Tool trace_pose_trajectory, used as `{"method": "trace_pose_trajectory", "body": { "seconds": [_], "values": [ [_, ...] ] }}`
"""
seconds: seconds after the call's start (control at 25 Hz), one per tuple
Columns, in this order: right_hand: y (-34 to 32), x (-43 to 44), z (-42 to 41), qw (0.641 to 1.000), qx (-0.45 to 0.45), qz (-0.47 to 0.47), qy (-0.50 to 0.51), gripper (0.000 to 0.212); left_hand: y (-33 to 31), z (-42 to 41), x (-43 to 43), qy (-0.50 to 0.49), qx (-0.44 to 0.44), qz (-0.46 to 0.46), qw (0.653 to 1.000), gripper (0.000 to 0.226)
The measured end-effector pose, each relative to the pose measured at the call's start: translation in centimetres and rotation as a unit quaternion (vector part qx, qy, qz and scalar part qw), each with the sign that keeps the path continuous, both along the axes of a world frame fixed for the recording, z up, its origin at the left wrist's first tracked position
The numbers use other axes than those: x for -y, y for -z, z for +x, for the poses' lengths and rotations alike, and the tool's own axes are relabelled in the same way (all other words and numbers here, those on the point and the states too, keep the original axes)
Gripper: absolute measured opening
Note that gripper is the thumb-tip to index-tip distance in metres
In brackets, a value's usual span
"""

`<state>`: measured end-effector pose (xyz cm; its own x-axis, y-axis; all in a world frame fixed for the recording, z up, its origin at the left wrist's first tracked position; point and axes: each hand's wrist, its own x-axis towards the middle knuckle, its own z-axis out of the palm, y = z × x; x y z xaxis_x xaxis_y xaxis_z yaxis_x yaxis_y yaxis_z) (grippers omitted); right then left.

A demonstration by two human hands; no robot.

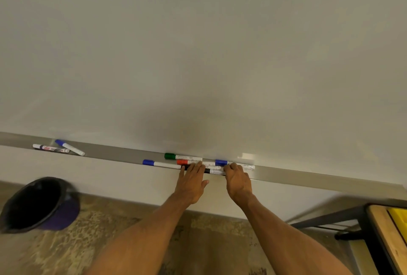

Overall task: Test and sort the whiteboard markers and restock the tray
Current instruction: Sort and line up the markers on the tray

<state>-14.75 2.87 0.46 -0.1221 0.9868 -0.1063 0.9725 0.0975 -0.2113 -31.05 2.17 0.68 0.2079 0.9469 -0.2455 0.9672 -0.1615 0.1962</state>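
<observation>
Two bare forearms enter from the bottom edge and reach up to the tray, a grey ledge along the foot of the whiteboard. Left hand: released, fingers straight and flat across the red-capped marker and the black marker. Right hand: fingers curled down over the markers; whether they clasp one cannot be told. The cluster lies mid-tray, the barrels white with printed labels and roughly parallel to the tray. The green-capped marker sits against the board and the left blue-capped marker just left of the left hand. The right blue-capped marker shows between the hands, its barrel passing under the right fingers. The black marker runs along the front lip beneath both hands. Far left, well apart, a slanted blue-capped marker touches a red-labelled marker. Bare tray separates the two groups and continues right of the right hand. Below left stands a dark bucket; at lower right, a table corner.
</observation>
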Motion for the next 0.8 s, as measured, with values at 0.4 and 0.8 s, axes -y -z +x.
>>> {"method": "trace_pose_trajectory", "body": {
  "seconds": [0.4,0.8],
  "values": [
    [-1.9,1.2,0.1,0.997,-0.054,0.057,-0.015,0.028,-1.4,-1.2,-0.6,-0.010,0.049,0.105,0.993,0.038],
    [-7.6,0.6,-1.7,0.980,-0.108,0.133,-0.103,0.017,-6.6,-0.9,-1.8,0.089,0.082,0.175,0.977,0.030]
  ]
}}
